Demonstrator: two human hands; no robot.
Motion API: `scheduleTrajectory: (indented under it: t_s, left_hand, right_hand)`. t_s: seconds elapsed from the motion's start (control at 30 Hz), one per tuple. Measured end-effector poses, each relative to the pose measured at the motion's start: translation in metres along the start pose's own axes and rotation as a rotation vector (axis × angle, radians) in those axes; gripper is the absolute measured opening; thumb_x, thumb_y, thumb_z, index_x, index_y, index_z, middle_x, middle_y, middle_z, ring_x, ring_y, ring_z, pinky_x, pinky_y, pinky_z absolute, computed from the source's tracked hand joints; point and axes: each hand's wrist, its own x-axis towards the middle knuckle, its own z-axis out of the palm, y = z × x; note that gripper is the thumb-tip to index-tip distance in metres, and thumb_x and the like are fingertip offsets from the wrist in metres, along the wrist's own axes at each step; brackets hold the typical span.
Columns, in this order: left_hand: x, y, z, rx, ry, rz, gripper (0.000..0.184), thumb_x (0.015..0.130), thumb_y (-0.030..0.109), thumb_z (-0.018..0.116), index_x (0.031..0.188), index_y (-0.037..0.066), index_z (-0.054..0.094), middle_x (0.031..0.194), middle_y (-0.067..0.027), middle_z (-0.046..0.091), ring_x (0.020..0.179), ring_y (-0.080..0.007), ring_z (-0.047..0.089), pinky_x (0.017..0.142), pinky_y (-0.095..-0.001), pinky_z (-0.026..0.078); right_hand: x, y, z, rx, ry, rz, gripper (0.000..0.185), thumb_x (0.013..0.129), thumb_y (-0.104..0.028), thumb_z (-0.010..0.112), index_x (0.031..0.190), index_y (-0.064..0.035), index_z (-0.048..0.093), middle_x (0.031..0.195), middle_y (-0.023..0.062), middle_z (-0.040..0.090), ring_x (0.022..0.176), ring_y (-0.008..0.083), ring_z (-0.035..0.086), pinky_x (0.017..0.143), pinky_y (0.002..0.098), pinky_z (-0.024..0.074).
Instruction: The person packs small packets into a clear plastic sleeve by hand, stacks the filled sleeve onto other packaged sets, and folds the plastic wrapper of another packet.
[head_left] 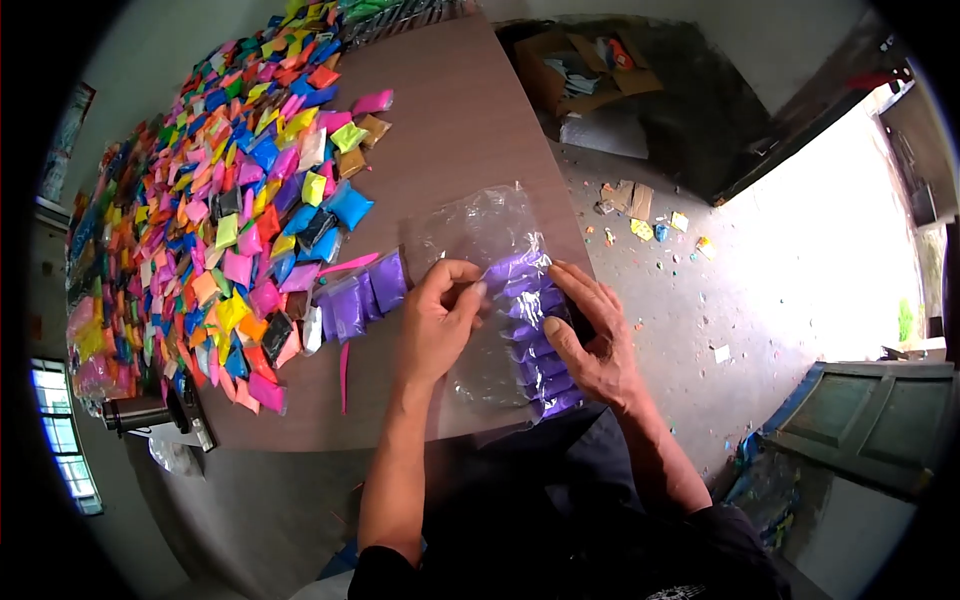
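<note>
Dark clothing (690,560) is filling the space nearest me, its soft cloth bunching below the edge of the table (430,110). Beyond it, a clear bag (470,220) is lying on the tabletop, its thin film wrinkling and catching glints of light. Along the bag's right side, plump purple packets (530,325) are forming a neat column, each a shiny little pillow pressing against its neighbour (whether all of them are sitting inside the film, I cannot tell). The left hand (440,315) is pinching the film between thumb and forefinger beside the column's upper end. The right hand (598,345) is curving loosely over the outer side, unclenched, its thumb resting on the purple plastic. Flatter, rectangular violet pouches (347,310) are lying to the left, just beside a smooth pink stick (352,265). Farther left, a heap of coloured packets (240,200) is spreading across the brown surface, its crinkled wrappers shining yellow, blue, orange and pink. Past the table's right edge, a cardboard box (636,82) is gaping open.
</note>
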Motion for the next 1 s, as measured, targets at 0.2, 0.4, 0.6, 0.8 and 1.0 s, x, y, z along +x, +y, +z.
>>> scheduleTrajectory:
  t_s: [0.2, 0.4, 0.6, 0.8, 1.0]
  left_hand:
    - [0.005, -0.009, 0.01, 0.284, 0.038, 0.144, 0.012, 0.099, 0.0, 0.069, 0.111, 0.001, 0.068, 0.092, -0.0082, 0.075, 0.075, -0.0133, 0.071, 0.066, -0.0303, 0.056]
    - [0.005, 0.002, 0.017, 0.559, 0.077, 0.328, 0.021, 0.093, -0.002, 0.069, 0.113, 0.004, 0.071, 0.103, -0.0148, 0.075, 0.09, -0.0349, 0.074, 0.076, -0.0403, 0.059]
    - [0.004, -0.001, 0.018, 0.599, 0.093, 0.394, 0.021, 0.094, -0.003, 0.07, 0.115, 0.001, 0.071, 0.105, -0.0166, 0.074, 0.09, -0.0346, 0.073, 0.079, -0.0393, 0.058]
    - [-0.01, 0.009, 0.003, 0.578, 0.133, 0.465, 0.021, 0.095, 0.003, 0.073, 0.115, 0.003, 0.075, 0.109, -0.0147, 0.077, 0.092, -0.0289, 0.077, 0.079, -0.0348, 0.06]
    - [-0.033, 0.034, -0.09, 0.832, 0.378, 0.31, 0.024, 0.095, 0.009, 0.073, 0.118, 0.002, 0.073, 0.116, -0.0173, 0.074, 0.097, -0.0315, 0.075, 0.08, -0.0385, 0.06]
  right_hand:
    - [0.013, 0.002, -0.002, 0.045, 0.028, -0.003, 0.061, 0.091, -0.022, 0.073, 0.148, -0.0065, 0.059, 0.155, 0.0178, 0.057, 0.145, 0.0322, 0.052, 0.125, 0.0521, 0.0227]
    - [0.023, 0.004, 0.006, 0.026, 0.021, -0.029, 0.061, 0.09, -0.022, 0.072, 0.148, -0.0063, 0.06, 0.155, 0.0182, 0.057, 0.145, 0.0328, 0.052, 0.125, 0.0517, 0.0238]
    - [0.021, 0.005, 0.008, -0.058, 0.052, -0.076, 0.059, 0.09, -0.02, 0.072, 0.146, -0.0054, 0.061, 0.152, 0.018, 0.059, 0.143, 0.033, 0.054, 0.124, 0.0501, 0.0256]
    - [0.023, 0.008, 0.009, -0.024, 0.066, -0.075, 0.057, 0.09, -0.02, 0.072, 0.144, -0.0044, 0.063, 0.15, 0.0184, 0.061, 0.141, 0.0335, 0.055, 0.123, 0.0468, 0.0288]
    - [0.022, 0.006, 0.009, -0.013, 0.076, -0.068, 0.057, 0.089, -0.021, 0.072, 0.144, -0.0044, 0.064, 0.149, 0.0174, 0.062, 0.141, 0.0334, 0.055, 0.122, 0.0455, 0.032]
